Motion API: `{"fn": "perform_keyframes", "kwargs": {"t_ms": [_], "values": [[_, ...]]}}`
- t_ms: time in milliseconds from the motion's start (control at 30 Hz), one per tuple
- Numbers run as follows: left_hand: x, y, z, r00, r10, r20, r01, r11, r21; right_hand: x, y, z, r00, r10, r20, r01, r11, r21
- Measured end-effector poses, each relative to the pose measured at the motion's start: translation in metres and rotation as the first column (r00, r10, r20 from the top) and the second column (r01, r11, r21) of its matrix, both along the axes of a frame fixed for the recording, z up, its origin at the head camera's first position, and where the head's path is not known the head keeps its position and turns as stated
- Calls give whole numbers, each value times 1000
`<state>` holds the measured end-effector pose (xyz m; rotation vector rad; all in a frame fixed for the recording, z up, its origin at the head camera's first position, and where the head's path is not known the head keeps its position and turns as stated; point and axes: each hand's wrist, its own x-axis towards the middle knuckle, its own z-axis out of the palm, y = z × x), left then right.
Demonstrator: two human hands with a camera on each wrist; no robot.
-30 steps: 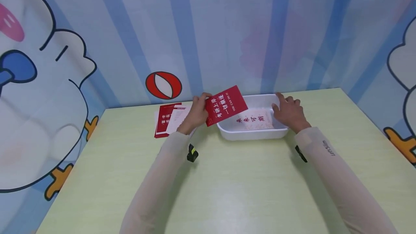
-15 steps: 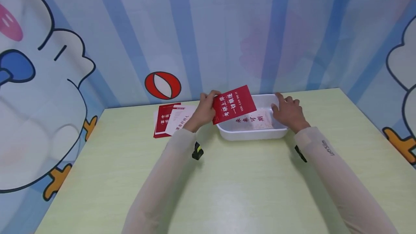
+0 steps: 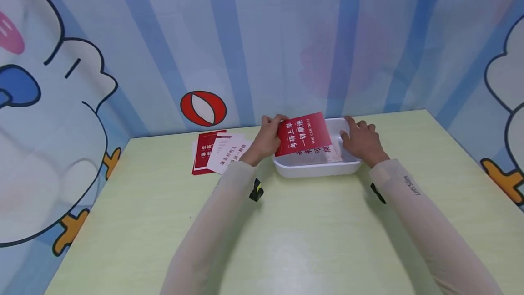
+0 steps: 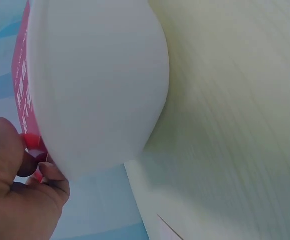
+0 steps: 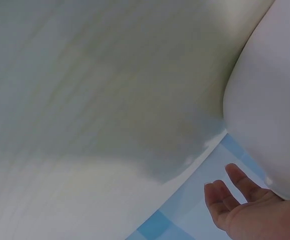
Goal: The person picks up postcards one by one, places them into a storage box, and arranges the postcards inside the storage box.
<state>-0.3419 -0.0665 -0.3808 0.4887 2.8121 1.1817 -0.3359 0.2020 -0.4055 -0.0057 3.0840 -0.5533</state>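
Note:
My left hand (image 3: 266,139) pinches a red card (image 3: 304,131) with white lettering by its left edge, thumb and fingers meeting on it in the left wrist view. The card tilts over the left part of a white plastic basin (image 3: 319,170). Inside that basin lies a pale card (image 3: 333,154) with dark red characters, partly covered by the red one. At the basin's right end rests my right hand (image 3: 364,142), thumb over the rim. Its other fingers (image 5: 245,185) stay extended and loose beyond the outer wall in the right wrist view.
Left of the basin, a red card (image 3: 202,149) and a white card (image 3: 229,151) overlap in a small pile of cards on the pale table (image 3: 286,231). A blue striped backdrop (image 3: 278,58) rises right behind the table's far edge.
My left hand has moved right, carrying the red card farther over the basin and lowering it slightly. More of the white card in the pile shows. The right hand stays at the basin.

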Motion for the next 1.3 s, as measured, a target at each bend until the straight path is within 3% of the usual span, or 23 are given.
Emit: {"fn": "perform_keyframes", "kwargs": {"t_ms": [367, 533, 833, 1067, 1300], "values": [[-5, 14, -7, 1000, -28, 4, 28, 999, -47, -2, 1, 0, 1000, 26, 5, -26, 1000, 1], [-7, 19, -10, 998, -42, -39, 38, 994, -103, -2, 1, 0, 1000, 17, 3, -17, 1000, 9], [-4, 26, -11, 999, 14, -34, -17, 994, -104, -3, 0, 0, 1000, -27, -2, 27, 999, 19], [-2, 29, -12, 997, 31, -74, -46, 978, -205, -4, -1, -1, 999, -40, 2, 40, 999, 18], [-1, 28, -13, 997, 6, -72, -26, 956, -293, -1, -2, -2, 999, -44, 6, 44, 999, 24]]}}
